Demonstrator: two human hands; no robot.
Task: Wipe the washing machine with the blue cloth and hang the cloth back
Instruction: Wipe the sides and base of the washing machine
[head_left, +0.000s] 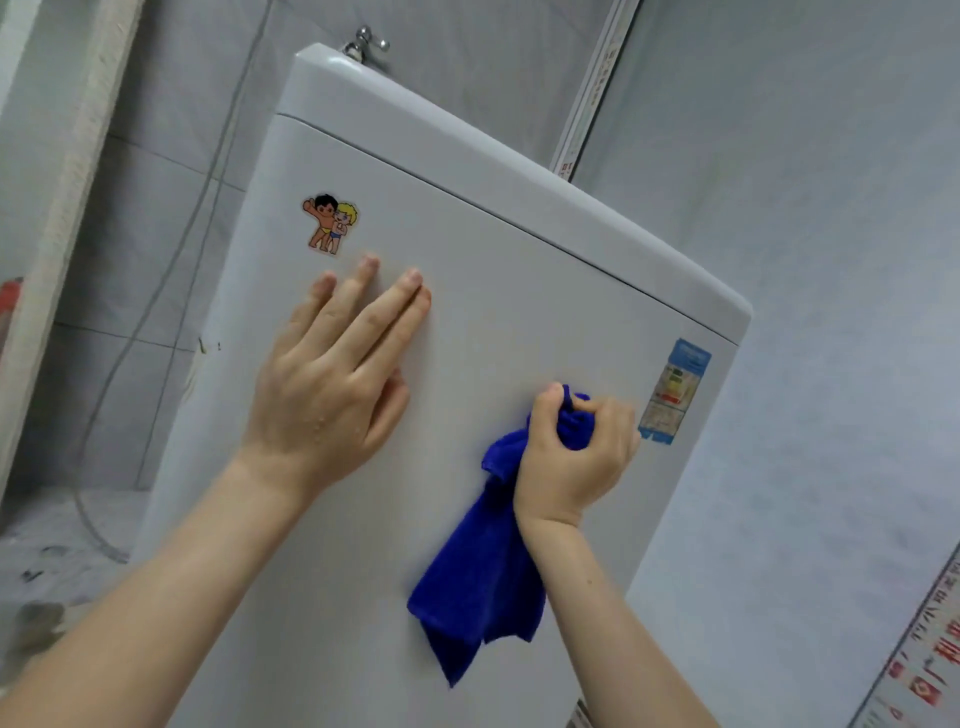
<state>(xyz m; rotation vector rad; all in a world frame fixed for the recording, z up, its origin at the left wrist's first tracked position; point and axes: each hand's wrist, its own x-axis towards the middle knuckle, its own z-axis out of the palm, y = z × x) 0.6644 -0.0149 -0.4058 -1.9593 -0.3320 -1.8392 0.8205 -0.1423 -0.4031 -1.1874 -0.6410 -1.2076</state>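
1. Two grips work on the washing machine (519, 312). Nearest us, the blue cloth (478, 577) hangs in a loose tail below the right grip (571, 457), which is clenched round the cloth's bunched upper end and holds it against the panel.
2. We judge that so small a wad touches little of the surface, so streaks and missed patches may follow. The dangling tail could also work loose from the fist.
3. The left grip (322, 379) lies flat with its fingers straight, bracing the panel. A hard push could rock the machine.
4. The energy label (672, 392) sits just beside the right knuckles and looks worn at its lower edge, so a rightward stroke could lift it. The cartoon sticker (331, 222), just above the left fingertips, runs the same risk.
5. We have open panel between the hands and up to the lid seam (467, 205). The right edge is near, with a wall (831, 260) beyond it. The tap (363, 44) stands behind the top.
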